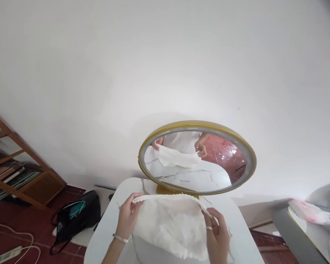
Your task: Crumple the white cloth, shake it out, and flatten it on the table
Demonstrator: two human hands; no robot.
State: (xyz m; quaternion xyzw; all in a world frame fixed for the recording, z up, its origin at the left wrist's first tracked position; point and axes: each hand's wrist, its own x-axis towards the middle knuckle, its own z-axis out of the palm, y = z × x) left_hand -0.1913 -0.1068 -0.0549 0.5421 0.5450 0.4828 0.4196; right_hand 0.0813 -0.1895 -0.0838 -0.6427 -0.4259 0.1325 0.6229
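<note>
A thin white cloth with a gathered, elastic-looking edge point(170, 227) is spread between my two hands, over the marbled tabletop. My left hand point(129, 214), with a bracelet at the wrist, pinches the cloth's upper left corner between thumb and fingers. At the upper right corner, my right hand point(217, 231), wearing a ring, is closed on the same edge. The upper edge runs slightly slack between them and the lower part hangs down. Just beyond stands an oval mirror with a gold frame point(197, 124), which reflects both hands and the cloth.
The white marbled table point(99, 242) has rounded corners and stands against a white wall point(99, 91). On the red tiled floor at left are a black bag point(86, 211), a power strip point(7, 255) and a wooden shelf point(38, 190). A pink-and-white packet point(309, 212) lies at right.
</note>
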